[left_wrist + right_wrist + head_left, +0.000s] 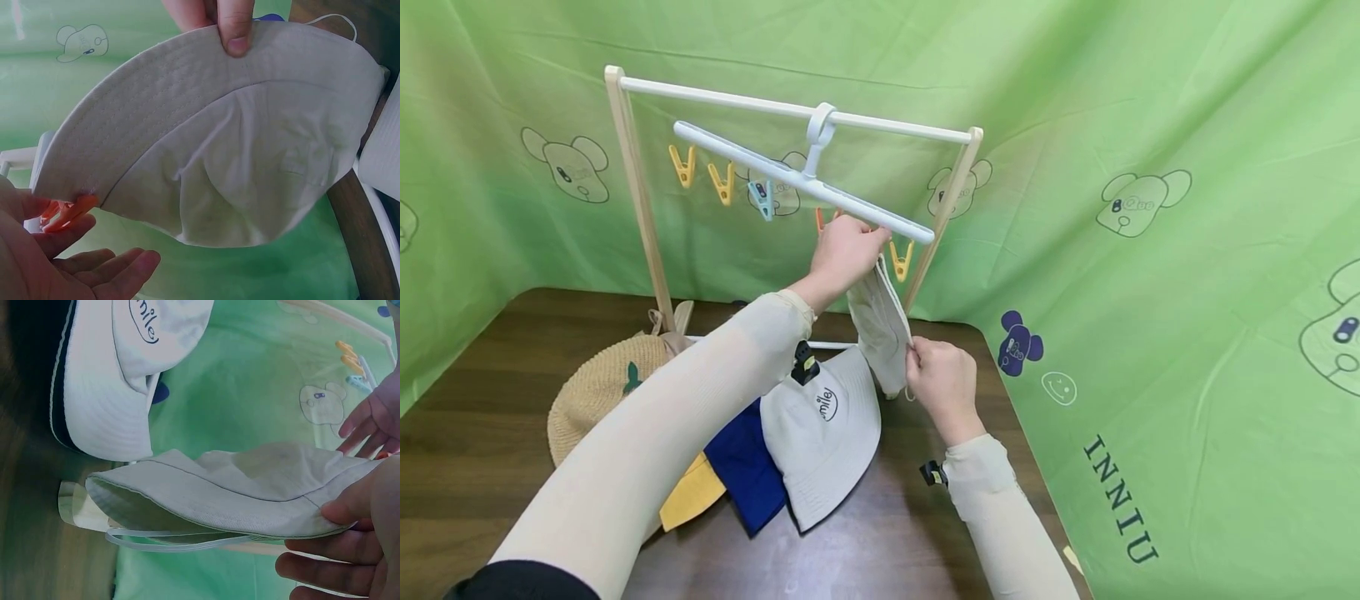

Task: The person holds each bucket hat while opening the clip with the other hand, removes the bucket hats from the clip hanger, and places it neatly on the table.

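Observation:
A cream bucket hat (pixel 880 325) hangs folded below the right half of a white clip hanger (pixel 752 162). My left hand (pixel 844 250) is up at the hanger, its thumb and index finger pinching an orange clothespin (pixel 74 212) whose tip sits at the hat's brim corner. Lower down, my right hand (pixel 946 385) pinches the brim's edge between thumb and fingers, holding the hat stretched. A thin white cord (pixel 181 542) loops from the hat's underside. Yellow clothespins (pixel 682 166) and a light blue clothespin (pixel 761 200) hang along the hanger.
The hanger hooks over the white rail (pixel 715 93) of a wooden-legged rack. On the brown table (pixel 925 542) lie a white "smile" bucket hat (pixel 827 442), a blue hat (pixel 748 467), a yellow hat (pixel 694 496) and a tan knitted hat (pixel 591 383). A green printed curtain (pixel 1150 333) surrounds them.

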### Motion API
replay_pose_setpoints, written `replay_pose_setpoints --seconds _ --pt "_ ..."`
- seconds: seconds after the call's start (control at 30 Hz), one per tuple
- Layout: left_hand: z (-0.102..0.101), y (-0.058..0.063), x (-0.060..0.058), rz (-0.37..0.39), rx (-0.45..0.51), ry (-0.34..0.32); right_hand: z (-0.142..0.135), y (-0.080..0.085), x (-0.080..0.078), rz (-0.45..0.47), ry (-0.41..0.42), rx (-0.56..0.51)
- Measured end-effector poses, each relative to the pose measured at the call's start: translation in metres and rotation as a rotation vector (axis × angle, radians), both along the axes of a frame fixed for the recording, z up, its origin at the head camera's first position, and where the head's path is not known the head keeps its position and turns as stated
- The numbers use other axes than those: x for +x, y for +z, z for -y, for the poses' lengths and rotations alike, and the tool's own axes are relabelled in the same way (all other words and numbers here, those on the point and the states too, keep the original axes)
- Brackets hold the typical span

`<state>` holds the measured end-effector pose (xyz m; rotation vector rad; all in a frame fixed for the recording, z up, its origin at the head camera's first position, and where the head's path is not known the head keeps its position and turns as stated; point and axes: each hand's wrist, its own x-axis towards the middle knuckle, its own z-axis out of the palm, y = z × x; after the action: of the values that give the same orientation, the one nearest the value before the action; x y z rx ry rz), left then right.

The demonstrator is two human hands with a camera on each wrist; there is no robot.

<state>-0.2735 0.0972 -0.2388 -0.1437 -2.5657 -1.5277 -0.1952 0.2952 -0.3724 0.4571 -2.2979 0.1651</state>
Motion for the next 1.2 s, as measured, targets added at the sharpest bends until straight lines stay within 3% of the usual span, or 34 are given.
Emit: replay_pose_setpoints --seconds 0.4,0.83,1.2 --pt "-0.001 0.0 0.0 0.005 0.012 -0.003 -0.002 -0.003 0.006 -0.032 -0.007 -0.014" --pt "0.005 -0.004 -0.005 0.014 -0.001 -0.006 -0.011 0.009 0.014 -0.06 -0.006 -0.022" --pt "0.008 -0.004 -0.006 0.023 -0.015 0.001 -0.023 0.016 0.014 -0.1 0.053 0.005"
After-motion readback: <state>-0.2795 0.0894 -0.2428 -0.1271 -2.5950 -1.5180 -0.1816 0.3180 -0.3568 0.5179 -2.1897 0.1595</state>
